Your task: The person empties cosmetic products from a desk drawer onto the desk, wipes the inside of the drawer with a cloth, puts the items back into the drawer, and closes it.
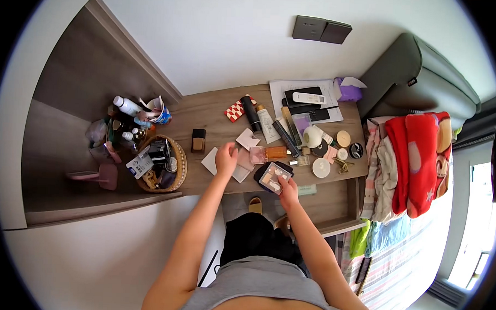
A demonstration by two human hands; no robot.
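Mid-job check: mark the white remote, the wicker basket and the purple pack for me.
White remote (308, 98): head view, middle of its upper face.
Wicker basket (181, 163): head view, right side of its rim.
Purple pack (348, 93): head view, its purple body, below the white sheet.

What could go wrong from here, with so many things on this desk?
The right hand holds the palette by the desk's front edge, so it might fall. The white round container lies near the open drawer and could drop in. The crowded tubes may be knocked.
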